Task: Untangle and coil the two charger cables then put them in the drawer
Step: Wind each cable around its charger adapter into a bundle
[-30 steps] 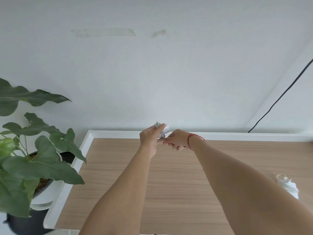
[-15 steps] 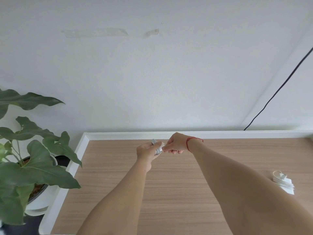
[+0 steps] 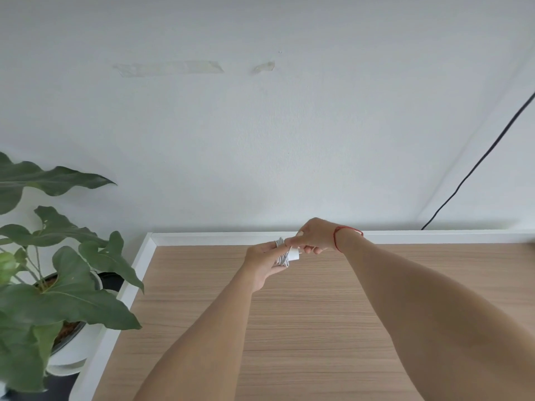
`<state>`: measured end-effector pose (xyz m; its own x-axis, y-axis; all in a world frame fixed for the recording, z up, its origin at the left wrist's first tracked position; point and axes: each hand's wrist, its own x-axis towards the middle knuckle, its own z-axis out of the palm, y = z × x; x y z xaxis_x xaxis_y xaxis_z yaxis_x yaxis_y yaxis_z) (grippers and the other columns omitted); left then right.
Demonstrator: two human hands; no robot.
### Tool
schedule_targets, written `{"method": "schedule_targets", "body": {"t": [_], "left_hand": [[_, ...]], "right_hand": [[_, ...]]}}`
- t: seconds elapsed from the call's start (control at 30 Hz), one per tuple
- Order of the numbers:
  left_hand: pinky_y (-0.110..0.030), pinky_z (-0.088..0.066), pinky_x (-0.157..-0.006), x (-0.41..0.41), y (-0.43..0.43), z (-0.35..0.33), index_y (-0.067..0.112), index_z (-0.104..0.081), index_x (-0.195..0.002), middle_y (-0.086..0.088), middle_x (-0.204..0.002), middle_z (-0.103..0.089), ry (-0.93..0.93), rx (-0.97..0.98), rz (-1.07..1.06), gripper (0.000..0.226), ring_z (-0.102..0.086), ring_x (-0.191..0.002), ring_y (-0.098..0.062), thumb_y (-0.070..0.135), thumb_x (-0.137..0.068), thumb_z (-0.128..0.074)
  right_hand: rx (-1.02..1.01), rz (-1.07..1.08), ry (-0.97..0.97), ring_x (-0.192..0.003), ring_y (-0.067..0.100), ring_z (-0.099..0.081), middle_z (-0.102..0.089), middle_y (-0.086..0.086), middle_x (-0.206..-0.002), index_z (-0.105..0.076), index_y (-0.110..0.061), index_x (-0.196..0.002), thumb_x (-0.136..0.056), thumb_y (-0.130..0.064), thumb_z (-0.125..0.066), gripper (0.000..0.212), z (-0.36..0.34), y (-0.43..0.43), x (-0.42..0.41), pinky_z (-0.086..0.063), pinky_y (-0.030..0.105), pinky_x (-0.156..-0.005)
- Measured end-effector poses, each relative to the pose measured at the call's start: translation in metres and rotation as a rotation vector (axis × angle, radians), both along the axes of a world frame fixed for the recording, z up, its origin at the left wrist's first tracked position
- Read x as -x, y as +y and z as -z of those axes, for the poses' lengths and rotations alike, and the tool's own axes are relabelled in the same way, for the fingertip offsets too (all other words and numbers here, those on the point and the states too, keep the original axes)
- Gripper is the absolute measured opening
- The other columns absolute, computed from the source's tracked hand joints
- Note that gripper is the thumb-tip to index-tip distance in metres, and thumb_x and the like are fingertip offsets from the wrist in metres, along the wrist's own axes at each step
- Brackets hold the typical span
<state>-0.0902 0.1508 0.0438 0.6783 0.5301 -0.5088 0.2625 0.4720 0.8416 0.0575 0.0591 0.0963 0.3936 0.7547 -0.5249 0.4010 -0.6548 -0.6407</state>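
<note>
Both arms stretched forward, hands meeting near the far edge of the tabletop. Left hand (image 3: pixel 262 260) palm turned inward, fingers curled closed round a white bundle. Right hand (image 3: pixel 314 235) just above it, wrist bent down, index finger and thumb pinching at the bundle's top.

— What does the charger cable (image 3: pixel 281 254) look like?
— It is white, wound into a tight bundle of several loops, with its small white plug block (image 3: pixel 294 254) on the right side of the bundle, two short prongs pointing right.
— Where is it?
— Held up above the far part of the worktop (image 3: pixel 318 314), near the far edge, pinched between the left hand (image 3: pixel 262 263) and the right hand (image 3: pixel 314 237).
— And the second cable?
— Not in view.
</note>
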Motion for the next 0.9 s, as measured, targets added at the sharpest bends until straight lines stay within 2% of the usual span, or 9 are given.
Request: {"method": "schedule_targets", "body": {"t": [0.1, 0.17, 0.27, 0.43, 0.53, 0.63, 0.7, 0.77, 0.9], "left_hand": [[-0.042, -0.053, -0.096, 0.002, 0.003, -0.001, 0.001, -0.065, -0.117, -0.016, -0.111, -0.071, -0.056, 0.113, 0.05, 0.039, -0.067, -0.106, -0.025, 0.02, -0.084, -0.074], [-0.039, -0.053, -0.095, 0.004, 0.003, 0.0, 0.003, -0.065, -0.117, -0.015, -0.114, -0.07, -0.095, 0.168, 0.097, 0.038, -0.066, -0.109, -0.024, 0.021, -0.085, -0.072], [-0.032, -0.055, -0.088, 0.005, 0.004, 0.003, 0.003, -0.066, -0.118, -0.013, -0.116, -0.07, -0.075, 0.123, 0.189, 0.038, -0.065, -0.111, -0.022, 0.02, -0.085, -0.072], [-0.034, -0.053, -0.092, 0.007, 0.003, 0.013, 0.005, -0.069, -0.113, -0.01, -0.112, -0.072, -0.026, 0.088, 0.215, 0.033, -0.066, -0.109, -0.021, 0.012, -0.081, -0.075], [-0.034, -0.052, -0.094, 0.008, 0.001, 0.029, 0.008, -0.072, -0.109, -0.007, -0.106, -0.074, 0.035, 0.029, 0.236, 0.033, -0.067, -0.106, -0.017, 0.008, -0.077, -0.078], [-0.035, -0.049, -0.098, 0.009, -0.007, 0.052, 0.008, -0.074, -0.105, -0.007, -0.103, -0.075, 0.095, 0.015, 0.217, 0.031, -0.067, -0.104, -0.017, 0.007, -0.074, -0.08], [-0.033, -0.049, -0.097, 0.006, -0.015, 0.065, 0.008, -0.075, -0.098, -0.008, -0.102, -0.075, 0.091, 0.017, 0.184, 0.025, -0.068, -0.103, -0.021, 0.008, -0.074, -0.08], [-0.031, -0.047, -0.095, 0.001, -0.025, 0.072, 0.012, -0.077, -0.092, -0.005, -0.097, -0.075, 0.101, -0.013, 0.158, 0.021, -0.067, -0.097, -0.019, 0.016, -0.073, -0.082], [-0.019, -0.041, -0.077, -0.01, -0.038, 0.087, 0.026, -0.074, -0.093, 0.004, -0.095, -0.069, 0.194, -0.102, 0.122, 0.018, -0.06, -0.09, -0.008, 0.031, -0.076, -0.08]], "right_hand": [[-0.048, 0.077, 0.049, -0.057, 0.016, -0.048, -0.061, -0.004, -0.059, -0.064, -0.018, -0.068, -0.077, -0.055, -0.07, 0.039, 0.003, 0.001, -0.001, -0.046, 0.026, -0.068], [-0.077, 0.134, 0.085, -0.056, 0.016, -0.046, -0.062, -0.002, -0.061, -0.064, -0.017, -0.067, -0.075, -0.056, -0.072, 0.04, 0.009, 0.001, 0.0, -0.046, 0.028, -0.068], [-0.073, 0.169, 0.085, -0.055, 0.015, -0.045, -0.065, -0.003, -0.06, -0.066, -0.019, -0.063, -0.072, -0.054, -0.076, 0.037, 0.018, -0.004, 0.003, -0.047, 0.027, -0.067], [-0.131, 0.24, 0.132, -0.06, 0.016, -0.049, -0.071, -0.001, -0.065, -0.067, -0.022, -0.056, -0.072, -0.05, -0.079, 0.034, 0.037, -0.009, 0.008, -0.047, 0.027, -0.067], [-0.114, 0.265, 0.181, -0.069, 0.015, -0.057, -0.075, 0.008, -0.077, -0.077, -0.013, -0.073, -0.079, -0.043, -0.075, 0.031, 0.055, -0.012, 0.013, -0.049, 0.022, -0.067], [-0.081, 0.287, 0.208, -0.061, 0.015, -0.053, -0.067, 0.008, -0.07, -0.075, -0.001, -0.083, -0.087, -0.034, -0.07, 0.033, 0.078, -0.017, 0.021, -0.046, 0.017, -0.06], [-0.091, 0.326, 0.179, -0.055, 0.013, -0.051, -0.062, 0.005, -0.064, -0.071, -0.006, -0.072, -0.09, -0.031, -0.067, 0.03, 0.095, -0.019, 0.023, -0.047, 0.021, -0.059], [-0.123, 0.375, 0.117, -0.058, 0.017, -0.049, -0.057, 0.006, -0.062, -0.063, -0.012, -0.064, -0.089, -0.033, -0.066, 0.033, 0.113, -0.022, 0.025, -0.045, 0.029, -0.063], [-0.187, 0.476, 0.077, -0.058, 0.019, -0.048, -0.051, 0.005, -0.059, -0.058, -0.015, -0.057, -0.09, -0.035, -0.062, 0.039, 0.14, -0.031, 0.026, -0.04, 0.03, -0.061]]}}
